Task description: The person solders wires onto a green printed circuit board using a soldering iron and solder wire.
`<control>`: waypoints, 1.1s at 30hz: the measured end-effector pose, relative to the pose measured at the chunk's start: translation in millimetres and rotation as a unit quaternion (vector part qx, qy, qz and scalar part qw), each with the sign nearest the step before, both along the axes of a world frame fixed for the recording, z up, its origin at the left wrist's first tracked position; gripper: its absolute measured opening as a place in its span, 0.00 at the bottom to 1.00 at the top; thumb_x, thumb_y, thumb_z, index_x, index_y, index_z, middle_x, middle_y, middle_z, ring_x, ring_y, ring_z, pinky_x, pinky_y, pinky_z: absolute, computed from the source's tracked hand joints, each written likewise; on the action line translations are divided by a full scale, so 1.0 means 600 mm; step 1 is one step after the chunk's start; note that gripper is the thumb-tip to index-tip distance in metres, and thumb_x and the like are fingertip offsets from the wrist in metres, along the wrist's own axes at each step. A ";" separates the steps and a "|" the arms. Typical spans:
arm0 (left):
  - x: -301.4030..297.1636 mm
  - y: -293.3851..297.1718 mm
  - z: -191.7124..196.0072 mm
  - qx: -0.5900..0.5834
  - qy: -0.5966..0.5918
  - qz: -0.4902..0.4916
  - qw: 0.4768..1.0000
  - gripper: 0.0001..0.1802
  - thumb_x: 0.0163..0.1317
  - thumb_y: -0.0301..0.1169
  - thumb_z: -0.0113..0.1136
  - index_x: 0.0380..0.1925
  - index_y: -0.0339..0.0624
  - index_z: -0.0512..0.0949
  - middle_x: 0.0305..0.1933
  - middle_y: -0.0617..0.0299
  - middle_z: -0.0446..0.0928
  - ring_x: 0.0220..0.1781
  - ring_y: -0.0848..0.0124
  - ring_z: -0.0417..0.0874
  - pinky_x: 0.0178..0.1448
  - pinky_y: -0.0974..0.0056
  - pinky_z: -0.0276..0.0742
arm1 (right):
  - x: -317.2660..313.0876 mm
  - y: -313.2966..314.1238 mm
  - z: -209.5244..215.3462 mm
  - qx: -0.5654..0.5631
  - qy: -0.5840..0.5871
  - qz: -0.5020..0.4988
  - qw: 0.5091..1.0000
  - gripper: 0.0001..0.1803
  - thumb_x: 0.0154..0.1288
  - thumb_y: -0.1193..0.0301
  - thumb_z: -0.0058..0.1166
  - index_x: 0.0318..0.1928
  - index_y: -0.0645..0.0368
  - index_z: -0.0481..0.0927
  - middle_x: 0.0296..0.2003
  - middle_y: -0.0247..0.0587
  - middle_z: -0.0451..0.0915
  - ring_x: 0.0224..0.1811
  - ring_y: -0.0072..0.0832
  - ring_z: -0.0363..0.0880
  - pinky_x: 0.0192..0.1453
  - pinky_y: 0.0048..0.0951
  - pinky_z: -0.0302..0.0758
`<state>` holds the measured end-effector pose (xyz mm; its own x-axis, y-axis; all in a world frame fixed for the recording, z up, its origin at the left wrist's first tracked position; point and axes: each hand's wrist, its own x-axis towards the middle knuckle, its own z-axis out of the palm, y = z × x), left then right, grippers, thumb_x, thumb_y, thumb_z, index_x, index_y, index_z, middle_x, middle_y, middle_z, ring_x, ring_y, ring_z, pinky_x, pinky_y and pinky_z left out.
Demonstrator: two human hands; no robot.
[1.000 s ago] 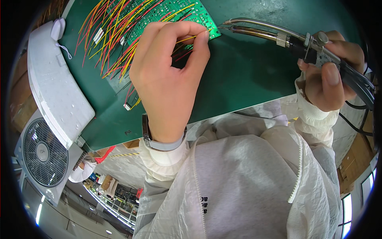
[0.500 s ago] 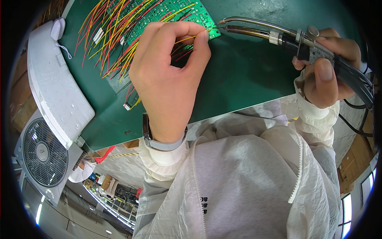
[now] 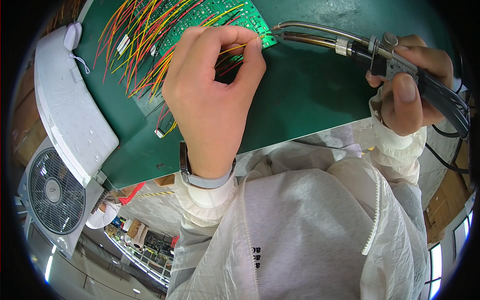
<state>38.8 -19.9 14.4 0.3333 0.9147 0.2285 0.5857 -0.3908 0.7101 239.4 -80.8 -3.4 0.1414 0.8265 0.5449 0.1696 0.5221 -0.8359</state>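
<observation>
A green circuit board [image 3: 252, 21] lies at the far side of the table, with a bundle of red, yellow and black wires [image 3: 145, 40] spread over its left part. My left hand [image 3: 212, 85] pinches a yellow wire between thumb and forefinger at the board's near right corner. In my right hand [image 3: 412, 82] is a soldering iron [image 3: 320, 41] with a thin curved metal tube [image 3: 325, 27] clamped alongside. The iron's tip points left and reaches the board's edge close to my left fingertips. Whether it touches the wire end is too small to tell.
The green table mat [image 3: 310, 95] runs up to the table's near edge. At left stands a white foam piece [image 3: 75, 105], with a box fan [image 3: 55, 190] beyond the table edge. Small white connectors [image 3: 159, 133] end some wires. Black cables [image 3: 445, 155] hang at right.
The soldering iron has shifted very slightly to the left, toward the board. My left hand keeps its pinch in nearly the same place.
</observation>
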 end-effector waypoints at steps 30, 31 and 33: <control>0.003 0.005 0.005 0.014 0.010 -0.017 1.000 0.04 0.47 0.22 0.59 0.25 0.37 0.75 0.24 0.67 0.72 0.24 0.83 0.68 0.27 0.78 0.61 | 0.015 0.007 -0.020 0.148 0.004 -0.150 0.978 0.14 0.50 0.67 0.45 0.35 0.64 0.70 0.24 0.54 0.72 0.15 0.31 0.71 0.15 0.23 0.69; 0.001 0.004 0.006 0.016 0.012 -0.015 1.000 0.04 0.47 0.22 0.59 0.25 0.37 0.75 0.24 0.67 0.72 0.24 0.83 0.68 0.27 0.78 0.61 | 0.003 0.006 -0.007 0.078 0.064 -0.150 0.984 0.14 0.49 0.67 0.44 0.34 0.63 0.71 0.25 0.54 0.73 0.15 0.32 0.72 0.14 0.24 0.69; 0.001 0.004 0.011 0.017 0.029 -0.018 0.999 0.04 0.47 0.22 0.59 0.25 0.38 0.75 0.24 0.68 0.72 0.25 0.82 0.68 0.27 0.77 0.61 | 0.000 0.009 -0.001 0.020 0.113 -0.134 0.984 0.15 0.45 0.69 0.44 0.35 0.64 0.72 0.26 0.55 0.74 0.15 0.35 0.72 0.13 0.25 0.69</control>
<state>39.6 -17.5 20.9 0.3802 0.8934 0.2392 0.6099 -0.4366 0.6613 239.3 -75.2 -4.2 0.4729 0.7217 0.5055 0.1172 0.5171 -0.8479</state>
